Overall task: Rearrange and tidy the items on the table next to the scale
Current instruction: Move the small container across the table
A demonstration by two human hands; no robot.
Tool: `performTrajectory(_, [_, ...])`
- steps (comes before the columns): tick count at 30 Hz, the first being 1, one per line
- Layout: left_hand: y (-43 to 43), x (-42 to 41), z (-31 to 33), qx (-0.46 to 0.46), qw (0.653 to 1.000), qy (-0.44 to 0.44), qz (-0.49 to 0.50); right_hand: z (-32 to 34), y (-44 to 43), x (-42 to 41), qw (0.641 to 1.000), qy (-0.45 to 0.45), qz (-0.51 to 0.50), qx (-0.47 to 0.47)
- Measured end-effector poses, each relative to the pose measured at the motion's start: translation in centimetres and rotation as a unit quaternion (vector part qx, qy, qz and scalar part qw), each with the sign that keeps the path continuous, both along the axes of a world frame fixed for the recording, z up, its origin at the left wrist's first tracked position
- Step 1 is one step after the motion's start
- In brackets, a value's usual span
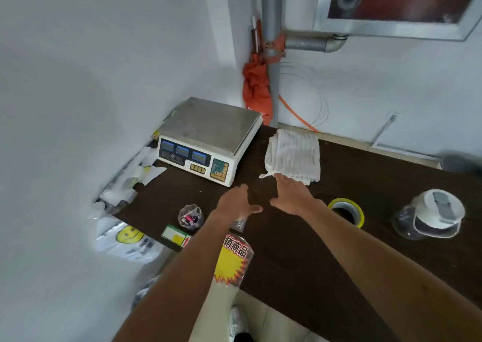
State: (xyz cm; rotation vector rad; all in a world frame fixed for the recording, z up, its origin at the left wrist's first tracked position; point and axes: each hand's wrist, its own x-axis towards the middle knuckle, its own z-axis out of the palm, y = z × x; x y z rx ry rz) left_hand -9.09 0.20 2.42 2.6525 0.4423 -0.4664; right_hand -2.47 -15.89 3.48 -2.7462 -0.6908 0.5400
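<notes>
A white electronic scale (208,138) with a steel pan stands at the back left of the dark brown table (352,250). To its right lies a folded white towel (294,156). My right hand (292,195) reaches out flat, fingertips at the towel's near edge. My left hand (238,202) hovers open over the table beside it, holding nothing. A small clear cup (190,217) with little items, a green and yellow label card (176,236) and a yellow starburst sign (232,260) lie near the front edge.
A yellow tape roll (347,211) and a clear jar with a white lid (433,215) sit to the right. Plastic bags (125,237) and papers crowd the gap at the left wall. An orange umbrella (257,88) hangs by a grey pipe in the corner.
</notes>
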Motion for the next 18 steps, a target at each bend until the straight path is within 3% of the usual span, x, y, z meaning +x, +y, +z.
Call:
performTrajectory(10, [10.3, -5.1, -1.5, 0.036, 0.994, 0.011, 0.104, -2.2, 10.9, -3.3, 0.991, 0.054, 0.117, -0.023])
performTrajectory(18, [14.7, -8.0, -3.9, 0.010, 0.986, 0.018, 0.164, -4.3, 16.2, -6.0, 0.980, 0.073, 0.179, -0.040])
